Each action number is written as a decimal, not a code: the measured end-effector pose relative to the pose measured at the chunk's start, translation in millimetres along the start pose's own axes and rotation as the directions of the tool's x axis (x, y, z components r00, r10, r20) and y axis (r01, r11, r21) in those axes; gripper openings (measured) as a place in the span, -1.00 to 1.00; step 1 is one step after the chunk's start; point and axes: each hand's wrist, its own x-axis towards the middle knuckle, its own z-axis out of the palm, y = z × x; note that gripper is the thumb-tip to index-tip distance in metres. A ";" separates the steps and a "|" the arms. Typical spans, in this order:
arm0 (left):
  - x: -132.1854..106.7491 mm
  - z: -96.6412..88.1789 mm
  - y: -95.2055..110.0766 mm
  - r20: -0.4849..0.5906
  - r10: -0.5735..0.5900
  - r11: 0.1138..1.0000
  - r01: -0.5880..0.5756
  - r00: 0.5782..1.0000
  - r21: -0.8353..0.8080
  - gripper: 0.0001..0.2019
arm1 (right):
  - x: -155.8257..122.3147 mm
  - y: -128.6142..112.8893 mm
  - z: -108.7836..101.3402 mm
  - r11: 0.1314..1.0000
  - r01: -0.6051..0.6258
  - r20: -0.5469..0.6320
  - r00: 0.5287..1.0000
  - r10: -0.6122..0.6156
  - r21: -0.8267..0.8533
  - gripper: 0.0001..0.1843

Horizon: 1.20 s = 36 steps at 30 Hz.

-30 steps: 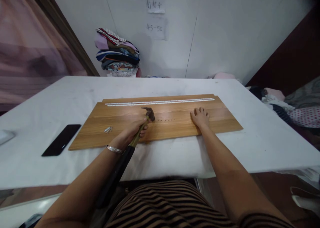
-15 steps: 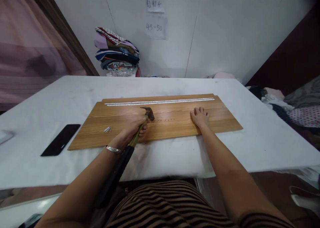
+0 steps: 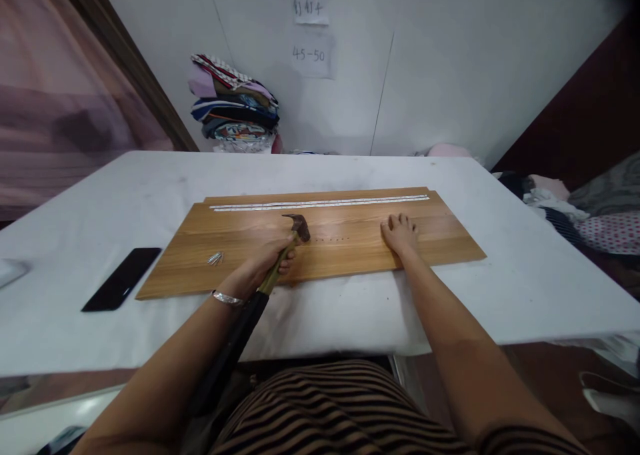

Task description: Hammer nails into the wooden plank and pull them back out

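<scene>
Left hand (image 3: 270, 256) clamped round hammer (image 3: 254, 314) near its head; long axis slants from past worktop's (image 3: 330, 315) near edge rightward to middle of board (image 3: 350, 260), head just left of dark dots (image 3: 330, 240); nails (image 3: 215, 259) toward board's left edge, left hand nearer; right hand (image 3: 400, 235) on board's right half, fingers apart.

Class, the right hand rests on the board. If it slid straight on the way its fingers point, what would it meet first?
The right hand would probably meet the nearer white strip on the far part of the board, though its thickness is unclear.
</scene>
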 end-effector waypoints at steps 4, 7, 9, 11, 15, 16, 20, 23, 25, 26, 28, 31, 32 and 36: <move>-1.9 -0.1 2.4 0.023 0.009 1.000 -0.009 1.000 -0.001 -0.77 | 0.8 0.6 1.3 1.000 0.001 -0.005 1.000 -0.001 0.006 -0.43; -1.0 0.0 1.8 0.008 0.020 1.000 -0.021 1.000 0.005 -0.78 | 0.3 0.4 0.8 1.000 0.004 -0.008 1.000 -0.004 0.004 -0.42; 0.9 -0.7 0.2 0.005 0.017 1.000 -0.017 1.000 0.005 -0.78 | -0.3 0.2 -0.1 1.000 0.002 -0.003 1.000 -0.002 0.002 -0.41; 2.7 -1.6 -1.0 0.010 0.009 1.000 -0.009 1.000 0.007 -0.77 | -0.7 0.0 -0.8 1.000 0.003 -0.002 1.000 -0.003 0.002 -0.41; 2.4 -2.0 -0.1 0.021 0.007 1.000 -0.007 1.000 -0.004 -0.76 | -0.6 -0.2 -1.1 1.000 -0.001 -0.001 1.000 0.001 0.000 -0.42; 1.6 -1.7 0.5 0.020 0.010 1.000 -0.010 1.000 -0.003 -0.76 | -0.5 -0.2 -0.9 1.000 -0.004 -0.001 1.000 0.004 -0.001 -0.42; -1.5 0.3 1.4 -0.001 0.010 1.000 -0.010 1.000 0.009 -0.77 | -0.7 -0.5 -0.8 1.000 -0.002 -0.002 1.000 0.002 0.005 -0.43; -1.7 1.1 0.9 -0.003 -0.001 1.000 0.001 1.000 0.010 -0.78 | -1.6 -1.1 -1.6 1.000 -0.005 -0.009 1.000 0.005 0.015 -0.43; -1.4 1.0 0.8 0.002 -0.002 1.000 0.002 1.000 0.012 -0.78 | -2.1 -1.4 -2.3 1.000 -0.003 -0.015 1.000 0.003 0.016 -0.44; -1.3 0.9 0.9 0.003 0.000 1.000 0.000 1.000 0.012 -0.77 | -2.2 -1.5 -2.6 1.000 -0.003 -0.016 1.000 0.003 0.015 -0.44; -1.5 1.0 1.1 0.002 0.009 1.000 -0.009 1.000 0.009 -0.76 | -2.4 -1.5 -3.2 1.000 -0.003 -0.010 1.000 0.003 0.011 -0.44; -2.9 2.3 1.5 -0.004 0.012 1.000 -0.012 1.000 0.010 -0.77 | -2.2 -1.3 -3.7 1.000 -0.007 0.000 1.000 0.007 0.000 -0.44; -3.5 3.1 1.6 -0.011 0.009 1.000 -0.008 1.000 0.014 -0.77 | -2.2 -1.3 -3.8 1.000 -0.005 0.002 1.000 0.005 -0.004 -0.44; -5.1 5.8 2.1 -0.050 0.000 1.000 0.002 0.999 0.030 -0.79 | -1.6 -1.2 -3.1 1.000 0.003 -0.001 1.000 -0.003 -0.015 -0.42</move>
